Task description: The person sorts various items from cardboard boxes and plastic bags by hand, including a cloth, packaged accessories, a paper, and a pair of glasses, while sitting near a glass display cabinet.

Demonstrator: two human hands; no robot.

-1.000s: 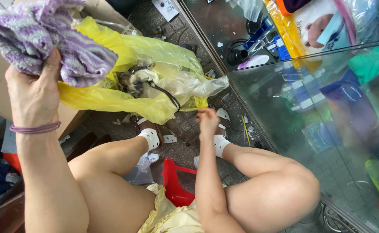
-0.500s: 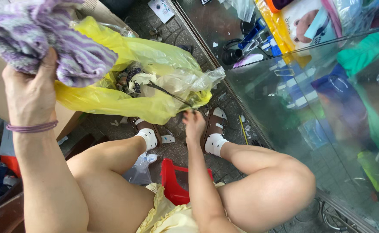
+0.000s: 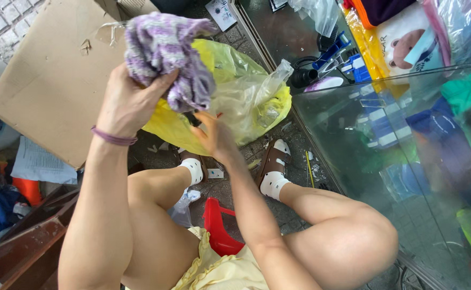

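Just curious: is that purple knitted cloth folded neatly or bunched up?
Bunched up: the purple knitted cloth hangs crumpled from the left hand, held above the yellow plastic bag.

Brown cardboard box (image 3: pixel 47 80) upper left (flap open), yellow plastic bag (image 3: pixel 257 102) beside it.

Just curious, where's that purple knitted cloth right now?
In the head view, the purple knitted cloth is held up in the left hand, upper left of centre, in front of the yellow plastic bag.
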